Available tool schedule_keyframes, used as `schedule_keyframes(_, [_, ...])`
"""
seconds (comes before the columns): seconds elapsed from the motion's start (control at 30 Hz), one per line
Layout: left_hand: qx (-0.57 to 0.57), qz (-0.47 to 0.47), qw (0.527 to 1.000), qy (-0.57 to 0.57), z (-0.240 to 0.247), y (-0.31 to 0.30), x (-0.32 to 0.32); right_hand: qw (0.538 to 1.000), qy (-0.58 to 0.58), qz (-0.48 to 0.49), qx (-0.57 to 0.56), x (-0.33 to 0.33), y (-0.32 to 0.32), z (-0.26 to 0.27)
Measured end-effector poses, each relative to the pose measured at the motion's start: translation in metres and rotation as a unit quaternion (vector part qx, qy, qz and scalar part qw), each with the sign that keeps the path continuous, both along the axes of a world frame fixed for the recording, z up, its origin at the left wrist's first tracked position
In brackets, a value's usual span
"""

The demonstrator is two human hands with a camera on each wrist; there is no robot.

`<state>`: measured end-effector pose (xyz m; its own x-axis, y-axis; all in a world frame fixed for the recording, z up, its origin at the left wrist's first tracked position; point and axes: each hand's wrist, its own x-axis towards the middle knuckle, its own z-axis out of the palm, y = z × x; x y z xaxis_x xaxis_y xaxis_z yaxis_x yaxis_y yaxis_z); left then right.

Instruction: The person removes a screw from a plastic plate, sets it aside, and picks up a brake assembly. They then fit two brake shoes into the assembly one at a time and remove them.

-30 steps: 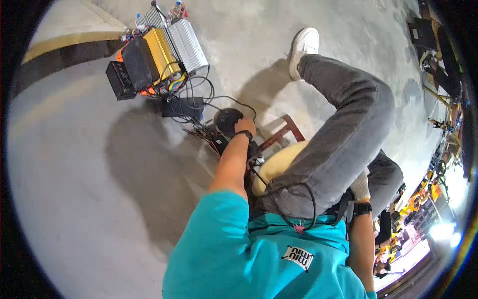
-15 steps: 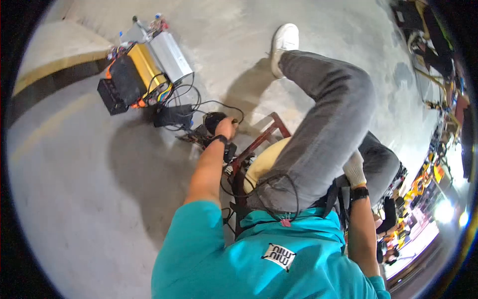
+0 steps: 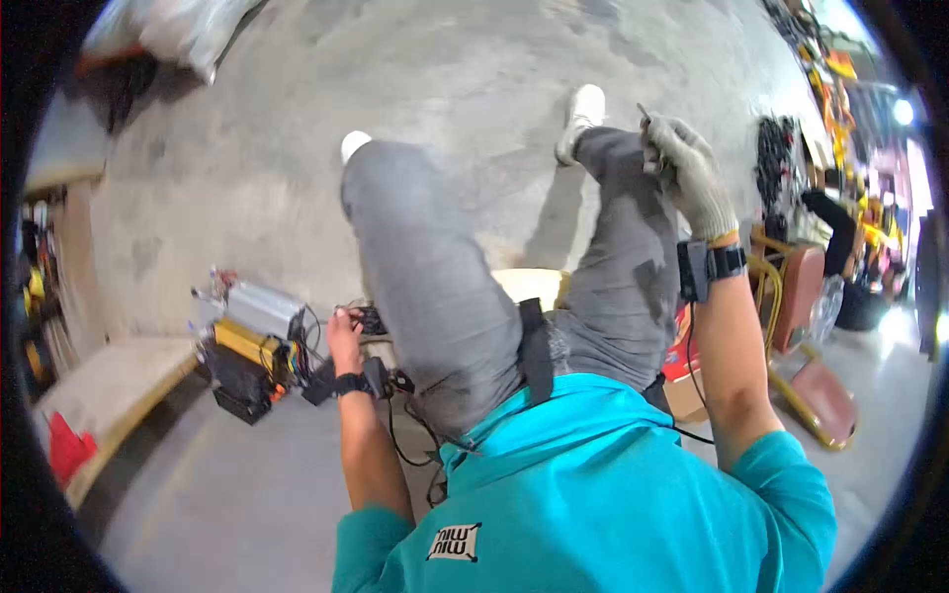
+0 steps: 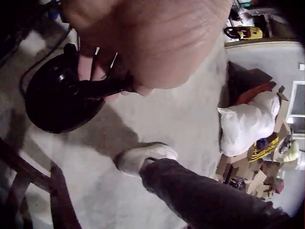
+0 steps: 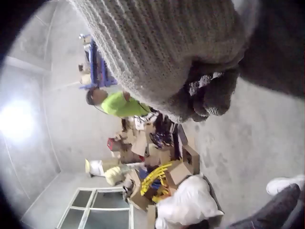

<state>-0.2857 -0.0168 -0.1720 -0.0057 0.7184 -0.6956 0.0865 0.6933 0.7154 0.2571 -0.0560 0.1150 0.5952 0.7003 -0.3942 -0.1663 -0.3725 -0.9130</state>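
Observation:
In the left wrist view, my bare left hand [image 4: 157,40] has its fingers curled around the stem of a black round-based object [image 4: 50,102]; the fingertips are partly hidden. The head view has this hand [image 3: 344,341] beside my knee, near a black item [image 3: 372,320]. My right hand [image 3: 694,178], in a knitted glove, is raised over the other knee and pinches a thin, dark metal object [image 3: 645,112], too small to identify. Its gloved fingers [image 5: 219,98] are curled in the right wrist view, where what they hold is unclear.
Silver and yellow metal boxes [image 3: 245,341] with wires stand on the floor at the left, beside a low bench [image 3: 119,390]. Chairs [image 3: 825,400] stand at the right. White sacks [image 5: 188,202], cartons and a person in a bright green top [image 5: 124,105] are farther off.
My right hand has risen from beside my thigh to above the knee, with the small object now visible. The head view has swung around, and both legs now show spread apart.

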Motion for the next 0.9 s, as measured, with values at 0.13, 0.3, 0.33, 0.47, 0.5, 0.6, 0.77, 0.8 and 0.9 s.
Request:
schedule_keyframes(0.13, [0.073,-0.041,0.996,0.009,0.037,0.051,-0.014,0.996,0.000,-0.084,0.005,0.081,-0.066,-0.034])
schedule_keyframes(0.3, [0.156,-0.043,0.985,0.060,0.133,0.112,-0.005,0.957,0.184,-0.220,-0.032,0.104,-0.156,-0.142])
schedule_keyframes(0.33, [0.173,-0.037,0.980,0.090,0.170,0.117,0.013,0.944,0.219,-0.242,-0.041,0.100,-0.169,-0.167])
schedule_keyframes(0.47, [0.249,-0.057,0.964,0.076,0.266,0.155,0.028,0.925,0.263,-0.258,-0.089,0.077,-0.205,-0.248])
schedule_keyframes(0.5, [0.274,-0.059,0.959,0.049,0.286,0.165,0.030,0.917,0.279,-0.267,-0.099,0.064,-0.209,-0.253])
schedule_keyframes(0.6, [0.328,-0.083,0.941,0.014,0.342,0.185,0.057,0.950,0.136,-0.201,-0.194,0.041,-0.218,-0.242])
schedule_keyframes(0.77, [0.375,-0.147,0.915,-0.034,0.426,0.195,0.124,0.942,0.141,-0.160,-0.259,0.024,-0.235,-0.304])
schedule_keyframes(0.8, [0.370,-0.142,0.917,-0.046,0.435,0.194,0.140,0.951,0.151,-0.174,-0.206,0.020,-0.240,-0.319])
schedule_keyframes(0.9, [0.352,-0.158,0.919,-0.081,0.439,0.190,0.182,0.916,0.227,-0.247,-0.221,0.016,-0.231,-0.314])
